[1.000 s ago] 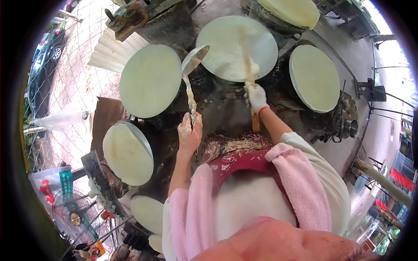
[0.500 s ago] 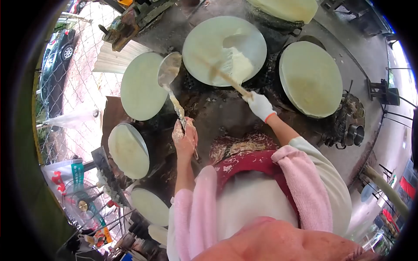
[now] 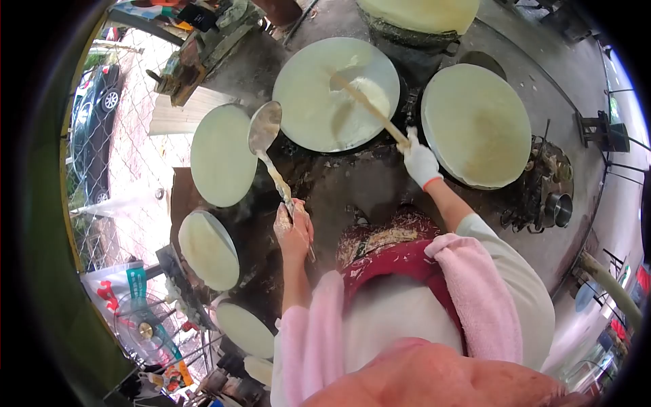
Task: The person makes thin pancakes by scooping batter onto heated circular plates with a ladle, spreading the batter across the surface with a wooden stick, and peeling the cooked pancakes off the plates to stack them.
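My left hand [image 3: 294, 229] is closed round the batter-caked handle of a metal ladle [image 3: 264, 127], whose bowl hangs between two round griddles. In a white glove, my right hand [image 3: 420, 163] grips a wooden stick [image 3: 371, 107]. The stick's far end reaches over the top middle griddle [image 3: 305, 95], where pale batter is spread with a thicker, uneven patch [image 3: 369, 98] near the stick. A pale round sheet covers the right griddle [image 3: 475, 125], browner near its middle. The left griddle [image 3: 220, 156] has a smooth pale surface.
More round griddles with pale sheets stand at the lower left [image 3: 209, 251] and top [image 3: 420, 15]. A fan [image 3: 145, 330] and wire fence are at the left. Metal pots [image 3: 559, 209] sit at the right. A pink towel [image 3: 481, 292] hangs over my shoulders.
The stick has swung over the top middle griddle, and a thicker patch of batter now shows there. The ladle has moved left and down. The whole view has shifted.
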### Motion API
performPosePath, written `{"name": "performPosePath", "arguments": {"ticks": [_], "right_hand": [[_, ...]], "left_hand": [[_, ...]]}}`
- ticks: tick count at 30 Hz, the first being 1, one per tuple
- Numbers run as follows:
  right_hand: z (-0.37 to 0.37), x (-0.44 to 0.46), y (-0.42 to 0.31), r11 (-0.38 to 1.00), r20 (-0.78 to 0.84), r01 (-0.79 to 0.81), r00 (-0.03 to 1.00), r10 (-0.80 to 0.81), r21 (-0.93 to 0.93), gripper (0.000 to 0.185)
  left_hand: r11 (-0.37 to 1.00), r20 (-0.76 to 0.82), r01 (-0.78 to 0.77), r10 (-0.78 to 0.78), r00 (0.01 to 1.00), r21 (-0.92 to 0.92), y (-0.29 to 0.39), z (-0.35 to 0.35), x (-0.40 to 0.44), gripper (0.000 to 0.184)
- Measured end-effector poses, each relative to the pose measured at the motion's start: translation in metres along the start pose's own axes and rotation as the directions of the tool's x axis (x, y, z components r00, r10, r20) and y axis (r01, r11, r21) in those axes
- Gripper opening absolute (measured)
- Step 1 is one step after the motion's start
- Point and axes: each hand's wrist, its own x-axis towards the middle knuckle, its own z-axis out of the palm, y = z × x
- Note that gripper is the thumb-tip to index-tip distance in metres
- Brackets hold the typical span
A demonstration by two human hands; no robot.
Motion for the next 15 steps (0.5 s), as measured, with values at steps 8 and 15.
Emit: {"name": "performPosePath", "arguments": {"ticks": [8,15], "right_hand": [[-0.038,0.183,-0.060,0.991,-0.239,-0.091,0.969,0.065,-0.098,0.063],[-0.020,0.188,-0.087,0.783,-0.623,0.599,0.551,-0.556,-0.169,0.059]], "left_hand": [[0.995,-0.061,0.100,-0.100,0.993,-0.001,0.004,0.002,-0.007,0.006],[0.992,-0.080,0.127,-0.125,0.989,0.019,-0.003,0.005,-0.003,0.015]]}}
